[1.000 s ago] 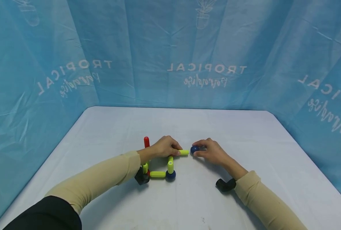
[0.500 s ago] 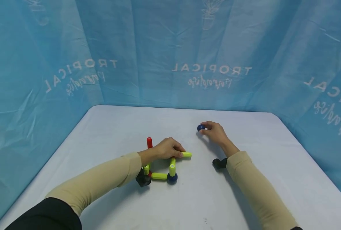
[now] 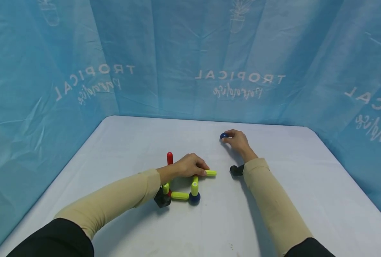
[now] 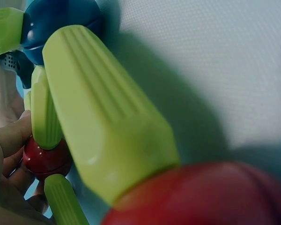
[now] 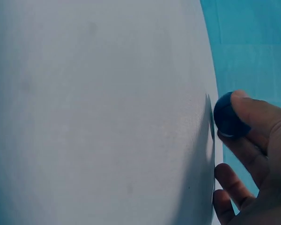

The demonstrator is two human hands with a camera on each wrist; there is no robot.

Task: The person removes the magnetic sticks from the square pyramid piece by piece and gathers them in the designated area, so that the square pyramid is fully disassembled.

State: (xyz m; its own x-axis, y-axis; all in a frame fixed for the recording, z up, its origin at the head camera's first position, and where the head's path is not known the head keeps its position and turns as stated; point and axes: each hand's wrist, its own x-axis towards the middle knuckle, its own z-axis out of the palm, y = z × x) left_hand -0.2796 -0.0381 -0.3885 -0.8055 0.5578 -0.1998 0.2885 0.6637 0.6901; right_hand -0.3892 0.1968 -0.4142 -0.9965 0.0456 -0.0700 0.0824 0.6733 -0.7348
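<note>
My left hand [image 3: 190, 165] grips a building-toy frame of yellow-green rods and coloured balls, its fingers around a red ball [image 4: 48, 157] hidden from the head view. A yellow-green rod [image 3: 211, 173] sticks out to the right of those fingers. At the near corner, a blue ball [image 3: 194, 198] carries a raised rod [image 3: 194, 188], and a flat rod [image 3: 179, 195] links it to another red ball [image 4: 210, 197]. Further back, my right hand [image 3: 238, 141] pinches a loose blue ball [image 5: 229, 117] between thumb and fingers, apart from the frame.
A red rod [image 3: 169, 158] stands up behind the left forearm. Black wrist cameras [image 3: 162, 198] sit at both wrists, the left one beside the frame. Blue printed sheeting [image 3: 190, 53] hangs around the white table [image 3: 139, 139].
My right hand has carried the blue ball from beside the protruding rod back toward the table's far edge. The left hand keeps its hold, and the head view has shifted slightly.
</note>
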